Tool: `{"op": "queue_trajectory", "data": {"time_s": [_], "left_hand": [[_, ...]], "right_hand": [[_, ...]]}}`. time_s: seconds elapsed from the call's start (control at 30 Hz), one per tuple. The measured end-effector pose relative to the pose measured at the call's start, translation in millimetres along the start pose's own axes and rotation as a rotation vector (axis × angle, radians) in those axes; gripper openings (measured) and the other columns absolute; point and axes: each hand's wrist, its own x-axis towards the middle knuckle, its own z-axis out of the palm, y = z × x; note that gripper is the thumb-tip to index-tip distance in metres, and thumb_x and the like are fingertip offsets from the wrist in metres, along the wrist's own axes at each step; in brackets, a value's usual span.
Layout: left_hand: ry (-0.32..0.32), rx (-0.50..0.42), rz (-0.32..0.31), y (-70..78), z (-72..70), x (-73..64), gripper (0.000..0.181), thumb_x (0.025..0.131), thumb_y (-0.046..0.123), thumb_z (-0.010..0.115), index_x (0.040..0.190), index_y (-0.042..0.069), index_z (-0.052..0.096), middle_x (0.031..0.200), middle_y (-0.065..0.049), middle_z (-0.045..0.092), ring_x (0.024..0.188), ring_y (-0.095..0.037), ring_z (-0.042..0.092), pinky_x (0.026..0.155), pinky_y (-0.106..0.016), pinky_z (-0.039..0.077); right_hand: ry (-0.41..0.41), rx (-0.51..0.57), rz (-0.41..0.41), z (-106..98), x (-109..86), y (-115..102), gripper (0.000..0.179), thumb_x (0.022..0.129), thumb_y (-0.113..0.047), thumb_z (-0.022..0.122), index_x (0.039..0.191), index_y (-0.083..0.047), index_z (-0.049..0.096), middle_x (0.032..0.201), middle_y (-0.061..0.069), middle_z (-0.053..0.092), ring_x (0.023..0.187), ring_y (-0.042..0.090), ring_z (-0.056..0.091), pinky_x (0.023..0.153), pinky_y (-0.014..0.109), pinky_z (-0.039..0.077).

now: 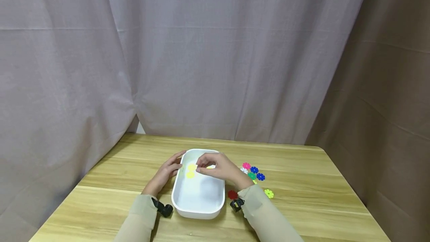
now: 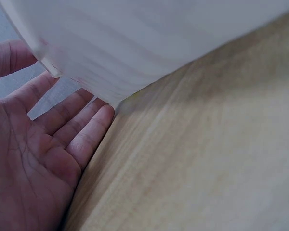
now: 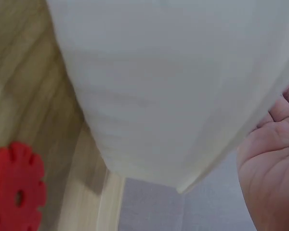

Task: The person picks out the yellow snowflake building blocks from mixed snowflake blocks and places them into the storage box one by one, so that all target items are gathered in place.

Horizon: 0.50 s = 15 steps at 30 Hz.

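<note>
Tray [image 1: 198,199] sits on the table [image 1: 312,201], my left hand [image 1: 165,174] against it, fingers apart, likely to steady it; over its yellow discs [image 1: 190,175], whether my right hand [image 1: 220,165] pinches anything I cannot tell.

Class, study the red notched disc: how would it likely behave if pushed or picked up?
The red disc, lying flat on the table, would probably slide rather than roll. Small beside the white tub, it is likely light. Its notched rim should make it less slippery to pinch.
</note>
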Motion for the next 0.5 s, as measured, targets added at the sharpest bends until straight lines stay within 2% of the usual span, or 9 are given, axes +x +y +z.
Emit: {"op": "queue_trajectory", "data": {"time_s": [0.07, 0.2, 0.33, 0.5], "left_hand": [[-0.003, -0.001, 0.002, -0.1, 0.3, -0.2, 0.058, 0.099, 0.015, 0.052, 0.156, 0.016, 0.039, 0.147, -0.027, 0.044, 0.127, -0.035, 0.053, 0.102, -0.036, 0.049], [0.002, 0.001, -0.004, 0.6, -0.2, -0.4, 0.058, 0.099, 0.016, 0.053, 0.155, 0.017, 0.040, 0.149, -0.026, 0.043, 0.129, -0.033, 0.053, 0.102, -0.036, 0.049], [0.019, 0.009, -0.012, 1.0, -0.6, -0.1, 0.058, 0.098, 0.016, 0.055, 0.154, 0.018, 0.041, 0.150, -0.024, 0.044, 0.130, -0.031, 0.052, 0.103, -0.034, 0.048], [0.027, 0.018, -0.003, 0.8, 0.9, -0.7, 0.058, 0.098, 0.016, 0.055, 0.154, 0.018, 0.042, 0.149, -0.023, 0.045, 0.128, -0.029, 0.054, 0.101, -0.031, 0.048]], "right_hand": [[0.013, 0.028, 0.022, -2.9, -5.3, -4.4, 0.019, 0.092, -0.021, 0.075, 0.105, -0.007, 0.072, 0.095, -0.005, 0.072, 0.092, 0.012, 0.067, 0.090, 0.037, 0.056], [0.020, 0.030, 0.024, -8.1, -10.5, -2.6, 0.022, 0.093, -0.022, 0.074, 0.107, -0.005, 0.071, 0.097, -0.006, 0.072, 0.094, 0.013, 0.068, 0.092, 0.040, 0.055], [0.026, 0.001, 0.000, -12.3, -13.0, 4.1, 0.025, 0.093, -0.025, 0.074, 0.108, -0.005, 0.071, 0.096, -0.009, 0.072, 0.093, 0.011, 0.068, 0.089, 0.033, 0.056], [0.046, -0.021, 0.011, -18.3, -20.2, 5.4, 0.024, 0.093, -0.028, 0.073, 0.107, -0.008, 0.072, 0.095, -0.010, 0.072, 0.092, 0.010, 0.068, 0.087, 0.030, 0.057]]}}
